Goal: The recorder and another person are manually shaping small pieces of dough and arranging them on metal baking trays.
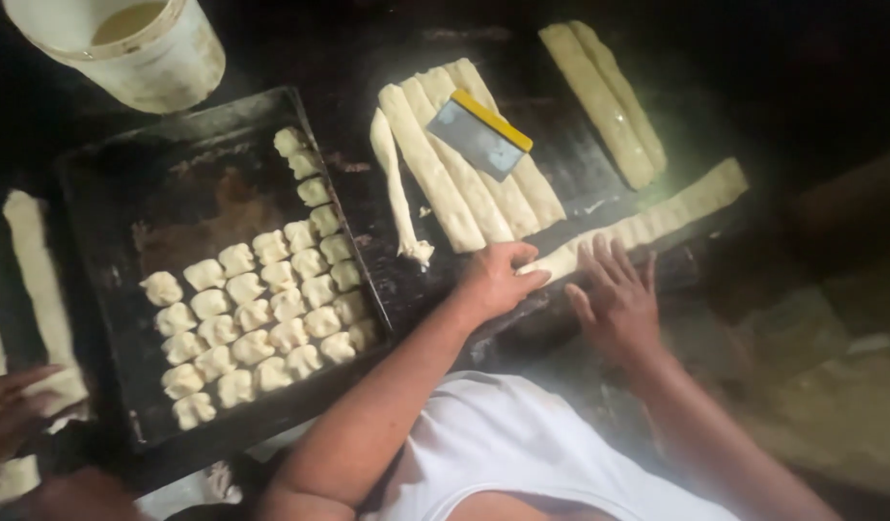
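Observation:
My left hand (498, 278) pinches the near end of a long pale dough strip (657, 217) that runs up and to the right across the dark worktop. My right hand (618, 299) lies flat, fingers spread, just beside that strip's near end, touching its edge. Left of my hands sits a black baking tray (175, 203) with several small dough pieces (261, 318) in rows.
More dough strips (464, 164) lie ahead with a metal scraper with a yellow handle (479, 135) on top. Two further strips (609, 96) lie at the far right. A thin twisted strip (397, 193) lies beside the tray. A white bucket (126, 48) stands top left. Another person's hand (11, 410) shows at the left edge.

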